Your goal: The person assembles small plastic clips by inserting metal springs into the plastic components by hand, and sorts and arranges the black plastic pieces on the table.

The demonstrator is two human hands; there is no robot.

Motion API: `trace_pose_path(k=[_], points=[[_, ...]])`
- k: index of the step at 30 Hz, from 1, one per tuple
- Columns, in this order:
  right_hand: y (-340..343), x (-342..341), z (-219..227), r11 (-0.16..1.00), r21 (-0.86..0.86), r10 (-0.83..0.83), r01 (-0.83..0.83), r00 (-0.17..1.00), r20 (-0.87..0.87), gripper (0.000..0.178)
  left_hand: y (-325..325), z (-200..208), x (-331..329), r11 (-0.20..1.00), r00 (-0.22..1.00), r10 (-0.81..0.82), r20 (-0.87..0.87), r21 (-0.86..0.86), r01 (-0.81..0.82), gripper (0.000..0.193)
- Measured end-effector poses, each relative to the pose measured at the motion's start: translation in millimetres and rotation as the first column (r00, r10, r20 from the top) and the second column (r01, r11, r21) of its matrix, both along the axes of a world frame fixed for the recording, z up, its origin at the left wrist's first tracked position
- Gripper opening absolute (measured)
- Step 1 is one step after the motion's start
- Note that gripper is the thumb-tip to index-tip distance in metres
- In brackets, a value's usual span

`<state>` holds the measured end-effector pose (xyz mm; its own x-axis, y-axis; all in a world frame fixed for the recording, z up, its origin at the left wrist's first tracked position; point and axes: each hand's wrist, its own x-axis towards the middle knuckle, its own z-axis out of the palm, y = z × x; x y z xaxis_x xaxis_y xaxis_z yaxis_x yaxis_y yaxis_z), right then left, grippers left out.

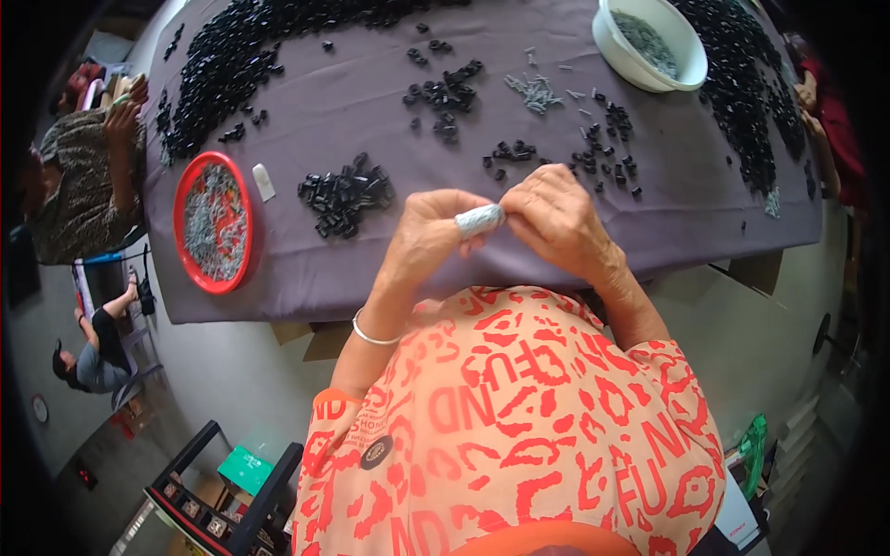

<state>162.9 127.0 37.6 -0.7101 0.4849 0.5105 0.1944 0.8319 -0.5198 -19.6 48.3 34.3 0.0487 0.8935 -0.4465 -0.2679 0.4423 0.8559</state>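
Head camera feed on my end: the left hand (422, 224) is curled, with a pale grey wrap (478, 221) lying between the index finger and the fingertips below it. I honestly can't tell if it's worn on the thumb or just gripped. The right hand (556, 215) has its fingers bunched and the tips pressed together right at the wrap's end, touching or nearly so; anything tiny in that pinch is hidden from me. Both hands sit just above the near edge of the table (417, 269), around the middle.

Just past the right hand there's a loose scatter of black pieces (607, 153), and left of the left hand a tight black heap (345, 195). Further left, a red basket (181, 243) of grey bits sits by the left edge, toward the near corner, with a small white piece (263, 183) just beside it. Some grey pins (535, 94) lie out toward the far edge, and a white bowl (607, 42) of grey stuff is over by the far right corner. A big black spread (222, 83) fills the far left corner.
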Motion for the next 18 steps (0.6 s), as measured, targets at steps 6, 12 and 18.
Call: trace_pose_path(k=[6, 12, 18], points=[[-8.1, 7.2, -6.2, 0.972, -0.188, 0.147, -0.140, 0.989, 0.021, 0.019, -7.8, -2.8, -4.0, 0.985, 0.990, -0.142, 0.027, -0.092, 0.144, 0.015], [43.9, 35.0, -13.0, 0.881, 0.070, -0.471, 0.468, 0.880, 0.057, 0.010, -21.1, -23.6, -2.6, 0.986, 0.968, 0.145, 0.203, -0.110, -0.125, 0.013], [72.2, 41.8, -30.6, 0.809, 0.250, -0.587, 0.532, 0.721, 0.369, 0.007, -26.1, -28.9, 2.2, 0.953, 0.913, 0.303, 0.273, -0.061, -0.298, 0.015]])
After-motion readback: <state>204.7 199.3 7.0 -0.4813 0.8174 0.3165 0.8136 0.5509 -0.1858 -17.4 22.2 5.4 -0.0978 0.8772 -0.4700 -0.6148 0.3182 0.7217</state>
